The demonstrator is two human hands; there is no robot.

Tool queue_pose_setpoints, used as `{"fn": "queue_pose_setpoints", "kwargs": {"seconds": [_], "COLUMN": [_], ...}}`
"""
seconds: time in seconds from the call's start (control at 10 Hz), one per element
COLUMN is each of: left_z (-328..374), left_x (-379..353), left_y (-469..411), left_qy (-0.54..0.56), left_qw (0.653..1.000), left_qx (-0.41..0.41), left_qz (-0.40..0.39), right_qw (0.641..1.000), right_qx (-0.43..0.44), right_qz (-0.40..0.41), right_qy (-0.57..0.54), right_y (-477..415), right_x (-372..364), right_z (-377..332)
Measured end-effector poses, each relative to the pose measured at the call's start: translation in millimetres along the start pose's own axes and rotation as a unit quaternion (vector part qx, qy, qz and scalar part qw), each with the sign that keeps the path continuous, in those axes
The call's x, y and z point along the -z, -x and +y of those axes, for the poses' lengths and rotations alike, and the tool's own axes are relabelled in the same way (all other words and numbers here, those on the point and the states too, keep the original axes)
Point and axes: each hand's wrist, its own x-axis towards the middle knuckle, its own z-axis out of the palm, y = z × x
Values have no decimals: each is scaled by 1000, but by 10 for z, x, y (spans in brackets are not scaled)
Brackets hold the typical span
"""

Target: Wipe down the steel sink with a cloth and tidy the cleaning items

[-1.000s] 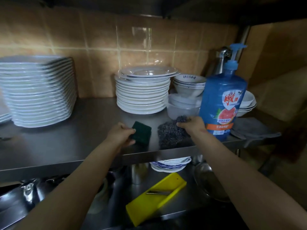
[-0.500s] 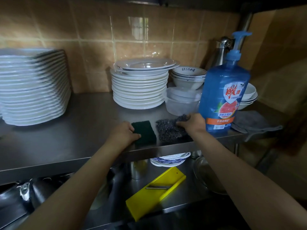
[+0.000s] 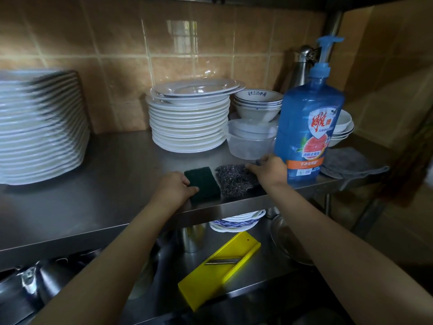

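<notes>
On the steel shelf, near its front edge, a dark green scouring pad lies flat beside a grey steel-wool scrubber. My left hand holds the pad's left edge, thumb on its front corner. My right hand rests on the scrubber's right side, fingers curled over its far edge. A blue pump bottle of dish soap stands just right of my right hand. A grey cloth lies folded on the shelf right of the bottle. The sink itself is barely visible below.
A tall plate stack stands at left, and another plate stack stands behind the pad. Bowls and clear tubs stand behind the scrubber. Below lie a yellow slicer, patterned plates and a steel bowl.
Both hands have slid the pad and scrubber slightly, so they now lie side by side and squared up near the shelf edge. The camera moved a little closer.
</notes>
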Motion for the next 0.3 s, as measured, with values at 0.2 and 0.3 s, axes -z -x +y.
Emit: {"fn": "queue_pose_setpoints", "kwargs": {"seconds": [0.2,0.3], "left_z": [-30,-28], "left_x": [-25,-3], "left_y": [-8,24], "left_qy": [10,44], "left_qw": [1000,998], "left_qx": [-12,4], "left_qz": [5,39], "right_qw": [999,997], "right_qx": [22,32], "right_qz": [0,1], "right_qy": [-37,-66], "right_y": [49,126], "right_x": [78,145], "right_z": [-9,-8]}}
